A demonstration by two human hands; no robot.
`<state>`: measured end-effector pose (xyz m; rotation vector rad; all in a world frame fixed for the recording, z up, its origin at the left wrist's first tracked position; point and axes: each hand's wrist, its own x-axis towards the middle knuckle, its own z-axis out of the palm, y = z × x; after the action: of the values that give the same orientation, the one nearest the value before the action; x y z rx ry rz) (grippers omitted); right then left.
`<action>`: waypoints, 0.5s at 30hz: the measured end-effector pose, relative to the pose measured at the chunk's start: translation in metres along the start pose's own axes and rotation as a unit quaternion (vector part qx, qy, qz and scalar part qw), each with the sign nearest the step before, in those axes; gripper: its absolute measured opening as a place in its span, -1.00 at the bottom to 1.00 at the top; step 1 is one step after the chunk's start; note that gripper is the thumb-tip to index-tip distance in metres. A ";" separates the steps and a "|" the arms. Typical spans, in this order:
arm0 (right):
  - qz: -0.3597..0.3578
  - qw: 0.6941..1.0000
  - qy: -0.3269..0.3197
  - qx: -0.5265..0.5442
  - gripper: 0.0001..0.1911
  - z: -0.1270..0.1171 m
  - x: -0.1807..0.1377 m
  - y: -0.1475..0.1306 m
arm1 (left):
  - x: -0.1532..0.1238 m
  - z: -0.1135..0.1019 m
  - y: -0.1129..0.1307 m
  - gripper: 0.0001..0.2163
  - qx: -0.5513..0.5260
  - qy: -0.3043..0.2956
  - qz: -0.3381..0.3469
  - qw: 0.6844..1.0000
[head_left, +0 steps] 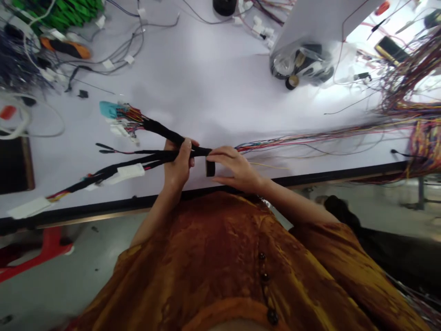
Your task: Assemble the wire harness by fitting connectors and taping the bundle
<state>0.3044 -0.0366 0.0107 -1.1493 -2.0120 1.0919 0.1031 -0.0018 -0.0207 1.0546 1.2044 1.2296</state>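
My left hand [179,162] is closed around a black-taped wire harness [161,130] where its branches come together. The branches fan out to the left, one ending in a light-blue connector [109,110], another in a white connector [29,208]. My right hand [236,168] holds a roll of black tape [210,168] between its fingers, right beside the taped trunk. Past this hand, untaped coloured wires [285,139] run off to the right. Part of the trunk is hidden under the right fingers.
At the upper left lie an orange-and-black tool [65,48], green pieces [62,14] and loose grey cables [132,46]. A plastic bag with tape rolls [303,64] sits at the upper right. Bundled wires [409,82] fill the far right. The table's dark edge [103,209] runs before me.
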 end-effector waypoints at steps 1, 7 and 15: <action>-0.009 1.000 0.003 -0.024 -0.67 0.005 -0.003 0.002 | 0.000 0.001 -0.001 -0.76 0.001 -0.001 0.005 1.000; 0.099 0.987 0.003 -0.129 -0.52 0.024 0.017 0.019 | -0.009 0.004 0.003 -0.78 0.024 -0.002 0.019 1.000; 0.264 0.955 0.075 -0.113 -0.30 0.043 0.051 0.013 | -0.030 0.008 0.021 -0.90 0.220 -0.037 0.007 0.975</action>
<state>0.2521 -0.0034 -0.0181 -1.9072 -1.7877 0.9873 0.1102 -0.0297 0.0037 1.4200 1.4510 0.9429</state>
